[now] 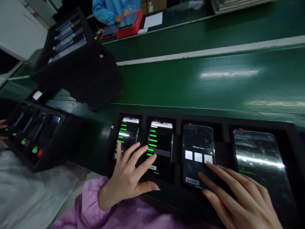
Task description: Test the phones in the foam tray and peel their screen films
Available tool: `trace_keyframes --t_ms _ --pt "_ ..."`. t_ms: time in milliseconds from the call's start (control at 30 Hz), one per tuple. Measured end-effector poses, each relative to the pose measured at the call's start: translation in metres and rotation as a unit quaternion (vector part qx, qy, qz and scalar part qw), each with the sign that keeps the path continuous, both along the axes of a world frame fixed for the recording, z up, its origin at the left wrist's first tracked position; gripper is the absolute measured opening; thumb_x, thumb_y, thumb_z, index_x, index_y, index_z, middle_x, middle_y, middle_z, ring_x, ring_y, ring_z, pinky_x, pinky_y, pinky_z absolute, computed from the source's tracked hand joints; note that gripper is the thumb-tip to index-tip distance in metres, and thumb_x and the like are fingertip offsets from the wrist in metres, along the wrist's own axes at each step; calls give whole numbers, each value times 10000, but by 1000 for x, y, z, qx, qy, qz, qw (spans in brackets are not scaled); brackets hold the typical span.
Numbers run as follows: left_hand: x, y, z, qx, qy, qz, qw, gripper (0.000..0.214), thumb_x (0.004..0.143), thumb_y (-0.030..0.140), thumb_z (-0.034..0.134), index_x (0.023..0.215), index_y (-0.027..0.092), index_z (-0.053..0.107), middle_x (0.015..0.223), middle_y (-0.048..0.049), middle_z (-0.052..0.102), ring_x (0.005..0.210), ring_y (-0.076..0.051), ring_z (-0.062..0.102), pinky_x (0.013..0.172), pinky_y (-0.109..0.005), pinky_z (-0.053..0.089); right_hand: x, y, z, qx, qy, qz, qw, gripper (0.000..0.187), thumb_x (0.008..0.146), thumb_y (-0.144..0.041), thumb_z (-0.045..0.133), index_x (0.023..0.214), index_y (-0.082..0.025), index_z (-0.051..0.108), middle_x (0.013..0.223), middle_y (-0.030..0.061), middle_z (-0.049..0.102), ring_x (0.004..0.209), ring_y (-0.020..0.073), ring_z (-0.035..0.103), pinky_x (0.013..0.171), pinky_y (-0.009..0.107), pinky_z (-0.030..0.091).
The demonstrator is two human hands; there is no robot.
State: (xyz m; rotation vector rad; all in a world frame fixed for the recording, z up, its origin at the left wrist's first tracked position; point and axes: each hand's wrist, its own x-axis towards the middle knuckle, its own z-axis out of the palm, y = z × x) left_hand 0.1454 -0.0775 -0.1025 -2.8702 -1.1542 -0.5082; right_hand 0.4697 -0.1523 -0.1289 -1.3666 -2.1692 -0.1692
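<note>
Four slots of a black foam tray [177, 130] each hold a smartphone. My left hand [127, 173], fingers spread, is over the leftmost phone [128, 128] and the second phone [162, 136], both listing green text on black. Its fingertips are at the second phone's screen; whether they touch I cannot tell. My right hand [245, 194] has its index fingertip at the box marked 3 on the third phone [197, 136], whose screen reads "Vibrator test". Those fingers are stretched out and hold nothing. Past them, the rightmost phone [257, 149] shows a dim, glare-streaked screen.
Stacked black foam trays [95, 73] stand at the back left. Another tray of phones [50, 140] lies at the left, by someone's hand [3, 128]. Across the green bench [181, 82], a person in blue [105, 11] handles red-framed devices [130, 25].
</note>
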Motion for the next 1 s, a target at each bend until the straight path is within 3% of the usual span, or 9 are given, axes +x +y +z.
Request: trace_keyframes --t_ms 533,700,867,1000 --pt "5 -15 -13 0 -3 15 1000 680 1050 778 504 1435 276 751 1497 -138 676 1470 -341 523 1400 -644 0 -3 0 6 -17 -1 -16 1000 170 1106 -211 611 1201 -144 735 1310 165 726 1137 292 691 914 459 514" --pt "0 -16 -15 -7 54 -1 999 667 1055 743 538 1501 276 704 1545 -152 645 1499 -377 484 1379 -705 -28 -7 3 11 -23 1 -27 999 178 1111 -220 606 1156 -161 767 1306 143 744 1150 270 700 952 441 519" --pt "-4 -14 -18 9 48 -14 999 642 1050 706 590 1519 281 691 1545 -151 645 1491 -384 491 1385 -697 -8 -10 8 23 -40 -38 -105 993 289 1151 -349 541 1310 -215 741 1513 155 660 1305 346 647 1044 527 463" --pt "-6 -12 -21 13 36 -20 999 606 1056 663 609 1527 289 686 1544 -143 640 1464 -376 512 1394 -672 -4 23 14 35 -20 -19 -176 984 335 1134 -298 535 1433 -280 684 1592 129 598 1341 379 616 1053 554 471"
